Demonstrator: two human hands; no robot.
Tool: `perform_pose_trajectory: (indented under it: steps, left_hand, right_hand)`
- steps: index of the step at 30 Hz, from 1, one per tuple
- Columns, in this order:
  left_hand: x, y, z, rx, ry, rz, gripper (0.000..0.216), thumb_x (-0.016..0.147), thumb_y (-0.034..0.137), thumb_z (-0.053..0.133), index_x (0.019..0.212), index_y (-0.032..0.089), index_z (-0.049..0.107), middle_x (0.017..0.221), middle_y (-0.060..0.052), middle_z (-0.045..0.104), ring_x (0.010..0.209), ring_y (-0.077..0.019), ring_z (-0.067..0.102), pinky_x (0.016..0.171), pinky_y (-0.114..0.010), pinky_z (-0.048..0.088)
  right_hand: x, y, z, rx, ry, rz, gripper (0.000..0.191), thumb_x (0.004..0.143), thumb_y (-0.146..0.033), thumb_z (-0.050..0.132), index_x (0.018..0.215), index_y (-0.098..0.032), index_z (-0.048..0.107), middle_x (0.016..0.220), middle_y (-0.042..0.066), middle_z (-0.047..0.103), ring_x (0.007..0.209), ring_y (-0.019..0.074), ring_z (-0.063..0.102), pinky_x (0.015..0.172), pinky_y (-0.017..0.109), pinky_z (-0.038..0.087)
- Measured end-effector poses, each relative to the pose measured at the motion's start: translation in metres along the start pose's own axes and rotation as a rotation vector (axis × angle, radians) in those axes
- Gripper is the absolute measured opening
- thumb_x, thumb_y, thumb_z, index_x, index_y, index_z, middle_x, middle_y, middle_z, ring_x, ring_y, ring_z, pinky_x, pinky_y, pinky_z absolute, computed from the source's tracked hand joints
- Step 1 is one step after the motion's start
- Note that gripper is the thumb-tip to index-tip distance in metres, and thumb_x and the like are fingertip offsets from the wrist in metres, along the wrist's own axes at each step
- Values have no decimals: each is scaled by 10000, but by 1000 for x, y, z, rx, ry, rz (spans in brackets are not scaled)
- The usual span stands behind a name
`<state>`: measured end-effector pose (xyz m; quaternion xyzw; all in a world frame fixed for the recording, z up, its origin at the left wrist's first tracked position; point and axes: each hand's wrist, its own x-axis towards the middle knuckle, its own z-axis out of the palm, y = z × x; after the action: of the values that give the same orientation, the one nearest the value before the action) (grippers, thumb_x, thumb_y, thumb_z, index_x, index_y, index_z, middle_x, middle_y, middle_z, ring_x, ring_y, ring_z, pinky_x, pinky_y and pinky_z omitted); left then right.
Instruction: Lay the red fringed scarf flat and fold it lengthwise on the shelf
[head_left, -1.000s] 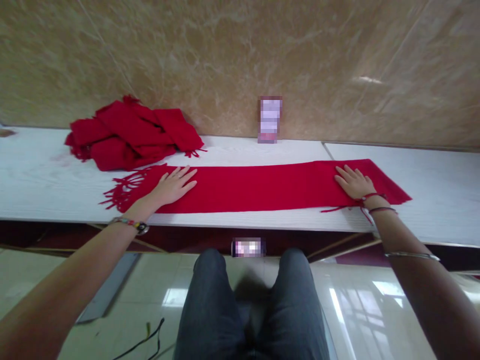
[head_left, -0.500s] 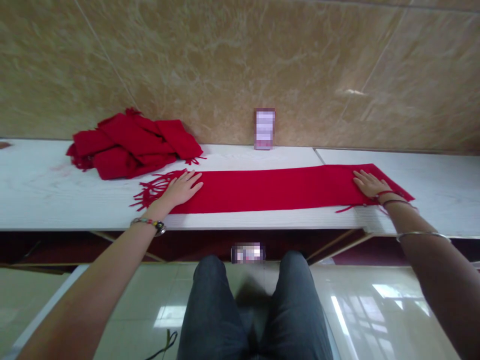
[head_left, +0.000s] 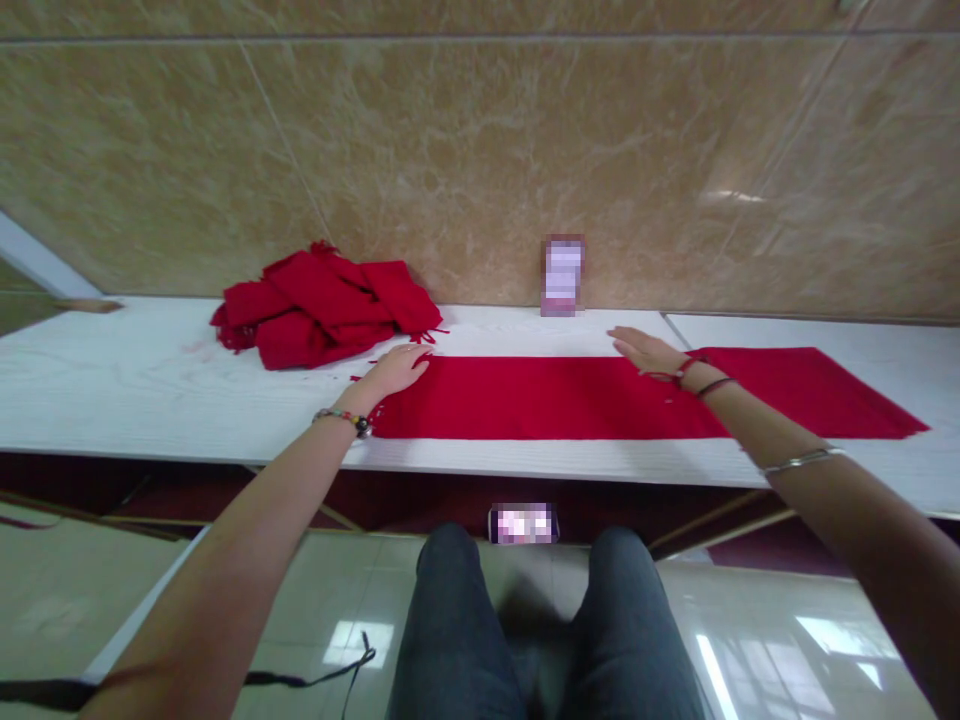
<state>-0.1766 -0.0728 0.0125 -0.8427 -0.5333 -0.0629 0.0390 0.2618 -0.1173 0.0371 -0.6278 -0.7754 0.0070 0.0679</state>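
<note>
A long red scarf lies flat along a white table, its right end reaching. My left hand rests on the scarf's left end, fingers stretched out, covering the fringe there. My right hand lies open and flat near the scarf's far edge, about the middle of its length. Neither hand grips anything.
A heap of several crumpled red scarves sits at the back left against the marble wall. A small blurred card stands against the wall. A second white tabletop joins on the right. My legs are below the table's front edge.
My right hand has slid left along the scarf from its right end to about its middle. My left hand has stayed at the left end. The camera has shifted left.
</note>
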Motion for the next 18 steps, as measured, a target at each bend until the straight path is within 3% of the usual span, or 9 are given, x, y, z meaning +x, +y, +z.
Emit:
perform_pose_trajectory:
  steps: [2,4,8,11,14,18]
  left_hand:
    - [4,-3,-2,26,-53,5,478,857,305,396,1286,122,499,1309,-116,544,1188,-217,504,1020,-325,367]
    - [7,-3,-6,58,-88,5,478,851,341,428,1277,139,509,1294,-109,554,1168,-219,512,1002,-319,378]
    - [14,-3,-16,74,-121,53,384,828,366,478,1115,152,617,1120,-99,629,1032,-201,560,924,-289,416]
    - [19,-6,-21,-7,-133,63,302,759,387,546,901,147,660,969,-92,636,926,-205,566,871,-307,433]
    - [19,-10,-24,-333,-118,94,317,679,456,600,771,154,628,915,-68,622,907,-205,557,861,-323,426]
    - [10,-13,-31,-820,-181,-152,370,579,479,683,747,172,563,727,17,576,689,-145,550,660,-275,432]
  right_hand:
    - [23,-52,18,41,-31,-130,467,955,-322,300,1376,-169,434,1435,75,412,1333,121,336,1112,282,253]
    - [38,-97,34,97,-64,-265,520,953,-387,284,1401,-146,388,1459,109,365,1349,190,315,1097,390,292]
    - [52,-161,47,127,-81,-378,554,939,-440,309,1430,-184,333,1502,99,278,1382,255,230,1084,498,265]
    - [57,-189,50,128,-99,-397,563,934,-423,334,1432,-161,319,1500,111,282,1381,249,232,1089,476,260]
    - [60,-204,56,130,-102,-379,555,935,-402,330,1426,-145,321,1478,123,327,1363,248,277,1086,481,256]
    - [60,-209,63,137,-67,-379,554,938,-400,304,1437,-160,295,1474,110,340,1351,245,299,1089,488,232]
